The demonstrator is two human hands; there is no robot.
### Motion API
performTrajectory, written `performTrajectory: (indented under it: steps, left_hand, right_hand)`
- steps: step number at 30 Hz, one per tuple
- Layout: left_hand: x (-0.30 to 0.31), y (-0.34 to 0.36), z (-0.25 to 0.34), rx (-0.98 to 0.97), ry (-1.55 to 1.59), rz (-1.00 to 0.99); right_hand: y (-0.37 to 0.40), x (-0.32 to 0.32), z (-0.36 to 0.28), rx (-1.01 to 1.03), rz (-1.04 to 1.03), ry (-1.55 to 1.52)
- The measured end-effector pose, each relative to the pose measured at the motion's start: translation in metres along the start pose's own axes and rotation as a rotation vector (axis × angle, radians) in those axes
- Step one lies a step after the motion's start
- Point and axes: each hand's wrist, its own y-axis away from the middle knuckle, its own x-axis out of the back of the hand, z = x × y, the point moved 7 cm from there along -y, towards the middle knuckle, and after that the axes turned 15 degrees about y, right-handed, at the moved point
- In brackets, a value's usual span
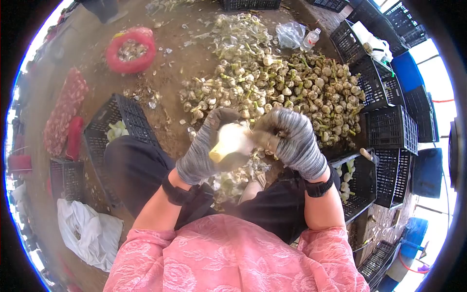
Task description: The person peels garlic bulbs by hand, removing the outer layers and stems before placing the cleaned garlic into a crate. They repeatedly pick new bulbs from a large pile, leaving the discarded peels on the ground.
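Observation:
In my gloved left hand [198, 155] is a pale garlic bulb [231, 140], its cut stem end pointing down toward me. My gloved right hand [291, 137] is closed just right of the bulb, fingers pinched together; whatever they hold is blurred, perhaps a bit of skin. Beyond both hands lies a large heap of unpeeled garlic bulbs [321, 92] with short stems. Loose garlic skins [228, 187] have gathered between my legs, below the bulb.
A black crate [134, 121] with some cleaned garlic stands at my left, another crate [362, 185] at my right. Black crates [389, 129] line the right side. A red net sack [130, 65], plastic bottle [311, 39] and white bag [90, 233] lie on the floor.

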Motion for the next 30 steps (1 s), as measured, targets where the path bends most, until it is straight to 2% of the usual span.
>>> performTrajectory:
  steps: [1,3,4,6,8,10,12,13,14,15,16,17,18,21,24,25,26,27,28,30]
  left_hand:
    - [0.0,0.0,0.0,0.001,0.001,-0.001]
    - [-0.002,0.001,-0.007,0.145,0.327,0.007]
    - [-0.003,0.0,-0.005,0.145,0.328,0.005]
    - [-0.006,-0.004,0.005,0.081,0.215,-0.009]
    - [-0.009,-0.004,0.008,0.102,0.225,-0.004]
    - [0.006,-0.003,-0.01,0.122,0.237,-0.001]
    - [0.039,0.001,-0.063,0.148,-0.018,-0.211]
    - [0.013,0.0,-0.012,0.161,-0.048,0.03]
    - [0.014,0.004,-0.015,0.161,-0.05,0.033]
    - [0.019,0.008,-0.019,0.123,0.025,0.034]
    - [0.021,0.01,-0.023,0.086,0.1,0.033]
    - [0.022,0.008,-0.034,0.141,0.589,0.044]
    - [0.024,0.011,-0.037,0.141,0.59,0.043]
    - [0.029,0.012,-0.038,0.182,0.552,0.135]
    - [0.02,0.011,-0.021,0.002,0.272,-0.058]
    - [0.02,0.011,-0.018,0.002,0.273,-0.059]
    - [0.021,0.011,-0.019,0.08,0.211,-0.025]
    - [0.022,0.011,-0.022,0.157,0.148,0.009]
    - [0.021,0.008,-0.021,0.155,0.148,0.01]
    - [0.015,0.006,-0.039,0.417,0.652,0.093]
  right_hand:
    - [0.001,0.0,0.001,-0.002,0.001,0.0]
    - [0.005,0.0,0.027,-0.307,0.033,-0.251]
    - [0.005,0.001,0.028,-0.308,0.033,-0.25]
    - [0.005,-0.008,0.032,-0.374,-0.038,-0.602]
    - [0.002,-0.01,0.02,-0.302,-0.089,-0.612]
    - [0.007,-0.019,0.01,-0.294,-0.269,-0.636]
    - [0.006,-0.022,0.014,-0.276,-0.22,-0.536]
    - [0.005,-0.022,0.01,-0.239,-0.217,-0.411]
    - [0.004,-0.023,0.006,-0.203,-0.212,-0.286]
    - [0.007,-0.027,0.005,-0.264,-0.209,-0.441]
    - [0.007,-0.028,0.006,-0.264,-0.208,-0.443]
    - [0.006,-0.027,0.01,-0.309,-0.144,-0.638]
    - [0.005,-0.026,0.015,-0.352,-0.078,-0.832]
    - [0.004,-0.025,0.03,-0.398,-0.049,-0.894]
    - [0.003,-0.021,0.036,-0.438,-0.003,-0.888]
    - [0.004,-0.019,0.037,-0.463,0.028,-0.882]
    - [0.005,-0.017,0.039,-0.486,0.058,-0.876]
    - [0.005,-0.011,0.039,-0.482,0.018,-0.726]
    - [0.005,-0.011,0.041,-0.48,0.016,-0.725]
    - [0.003,-0.008,0.047,-0.43,0.062,-0.64]
